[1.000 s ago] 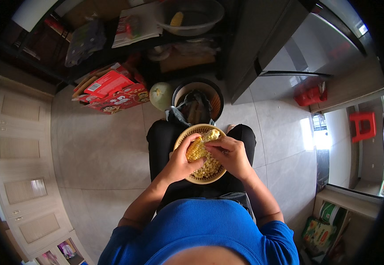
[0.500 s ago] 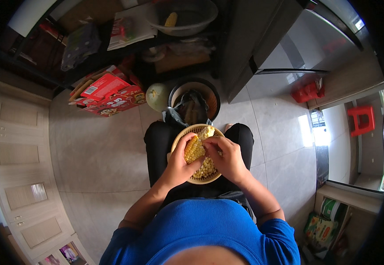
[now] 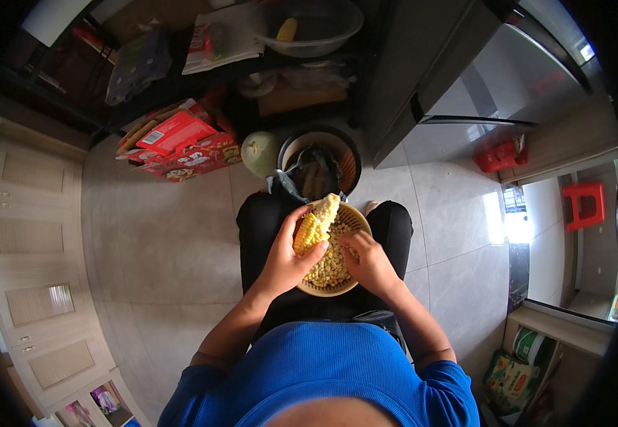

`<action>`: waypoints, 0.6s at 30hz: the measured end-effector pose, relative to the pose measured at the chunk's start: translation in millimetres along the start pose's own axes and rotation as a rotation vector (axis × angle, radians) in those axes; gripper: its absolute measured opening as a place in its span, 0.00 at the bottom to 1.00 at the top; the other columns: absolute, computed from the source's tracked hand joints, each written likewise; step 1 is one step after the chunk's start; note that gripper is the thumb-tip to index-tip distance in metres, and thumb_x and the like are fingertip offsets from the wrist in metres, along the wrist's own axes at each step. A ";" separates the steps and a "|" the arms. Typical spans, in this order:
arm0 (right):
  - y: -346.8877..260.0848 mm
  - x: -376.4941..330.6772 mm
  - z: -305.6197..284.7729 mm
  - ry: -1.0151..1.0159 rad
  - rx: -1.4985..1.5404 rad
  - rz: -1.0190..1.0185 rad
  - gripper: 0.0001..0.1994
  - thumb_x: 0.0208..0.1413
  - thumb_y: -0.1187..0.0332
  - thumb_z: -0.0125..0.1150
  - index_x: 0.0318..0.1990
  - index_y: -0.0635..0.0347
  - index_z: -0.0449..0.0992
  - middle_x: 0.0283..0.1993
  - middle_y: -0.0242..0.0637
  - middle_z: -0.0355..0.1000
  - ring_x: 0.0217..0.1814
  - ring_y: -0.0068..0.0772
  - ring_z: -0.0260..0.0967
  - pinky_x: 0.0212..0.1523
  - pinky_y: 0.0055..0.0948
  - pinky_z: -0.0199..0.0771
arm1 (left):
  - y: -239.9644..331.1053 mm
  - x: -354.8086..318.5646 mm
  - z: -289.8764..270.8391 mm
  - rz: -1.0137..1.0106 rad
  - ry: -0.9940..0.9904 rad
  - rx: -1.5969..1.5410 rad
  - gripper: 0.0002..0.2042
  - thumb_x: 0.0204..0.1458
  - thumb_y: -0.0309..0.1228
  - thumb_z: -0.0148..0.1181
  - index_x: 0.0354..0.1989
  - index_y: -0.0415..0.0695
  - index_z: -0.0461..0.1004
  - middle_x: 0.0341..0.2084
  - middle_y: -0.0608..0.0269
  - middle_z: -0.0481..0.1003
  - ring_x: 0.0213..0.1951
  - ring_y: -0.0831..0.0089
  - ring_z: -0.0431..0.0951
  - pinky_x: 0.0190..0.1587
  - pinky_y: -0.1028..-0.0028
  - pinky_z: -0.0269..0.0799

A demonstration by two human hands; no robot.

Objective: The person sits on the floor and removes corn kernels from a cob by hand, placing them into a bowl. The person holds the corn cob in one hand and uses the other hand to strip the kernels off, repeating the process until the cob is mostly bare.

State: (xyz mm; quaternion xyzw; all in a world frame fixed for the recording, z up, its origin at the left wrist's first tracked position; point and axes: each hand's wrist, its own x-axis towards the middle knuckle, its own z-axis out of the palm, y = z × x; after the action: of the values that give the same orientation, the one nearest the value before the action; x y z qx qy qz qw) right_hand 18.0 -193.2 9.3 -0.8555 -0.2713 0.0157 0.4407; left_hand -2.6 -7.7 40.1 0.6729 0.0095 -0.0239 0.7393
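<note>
I sit with a round woven basket (image 3: 357, 217) on my lap, holding loose yellow corn kernels (image 3: 328, 267). My left hand (image 3: 288, 256) grips a partly stripped corn cob (image 3: 314, 222), held tilted over the basket. My right hand (image 3: 368, 262) rests in the basket on the kernels, fingers bent, just right of the cob. Whether it pinches any kernels is hidden.
A dark bin (image 3: 320, 165) with husks stands in front of my knees, a pale green round vegetable (image 3: 259, 153) beside it. Red cartons (image 3: 181, 146) lie at the left, a clear bowl (image 3: 316, 27) on a shelf beyond, a grey cabinet (image 3: 451, 78) to the right.
My right hand has come off the cob and dropped onto the kernels in the basket. The left hand keeps the cob, now more exposed and tilted up.
</note>
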 end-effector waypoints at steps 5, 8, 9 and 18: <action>-29.7 18.9 -20.2 0.191 0.502 0.315 0.07 0.49 0.78 0.60 0.36 0.66 0.73 0.31 0.38 0.71 0.33 0.26 0.71 0.34 0.21 0.70 | 4.1 -1.9 -0.5 -0.021 -0.004 0.215 0.24 0.43 0.20 0.63 0.50 0.36 0.63 0.43 0.59 0.70 0.46 0.75 0.70 0.49 0.75 0.66; -51.0 34.2 -33.8 0.125 0.344 0.193 0.08 0.49 0.79 0.60 0.38 0.66 0.74 0.31 0.36 0.71 0.32 0.25 0.71 0.34 0.21 0.71 | 7.0 -2.9 1.7 0.032 0.017 0.237 0.24 0.42 0.18 0.63 0.50 0.37 0.63 0.42 0.58 0.70 0.46 0.74 0.70 0.48 0.75 0.67; -55.1 37.5 -35.4 0.093 0.240 0.136 0.08 0.48 0.79 0.60 0.38 0.66 0.74 0.31 0.38 0.71 0.32 0.27 0.71 0.35 0.22 0.71 | 8.8 -3.0 2.9 0.056 0.018 0.273 0.24 0.42 0.18 0.63 0.49 0.38 0.63 0.42 0.57 0.70 0.45 0.73 0.71 0.48 0.74 0.67; -59.5 45.2 -29.2 0.119 0.104 0.019 0.09 0.47 0.77 0.60 0.38 0.62 0.76 0.30 0.42 0.72 0.31 0.42 0.72 0.34 0.31 0.73 | 18.0 -4.8 4.6 0.181 0.048 0.474 0.23 0.41 0.15 0.59 0.49 0.38 0.63 0.41 0.51 0.70 0.45 0.62 0.73 0.47 0.71 0.68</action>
State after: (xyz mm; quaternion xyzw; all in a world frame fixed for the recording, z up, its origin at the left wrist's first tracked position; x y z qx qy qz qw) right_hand 37.5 -165.8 82.1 -0.8333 -0.2354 -0.0172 0.4998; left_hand -6.6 -10.5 58.7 0.8259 -0.0391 0.0571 0.5596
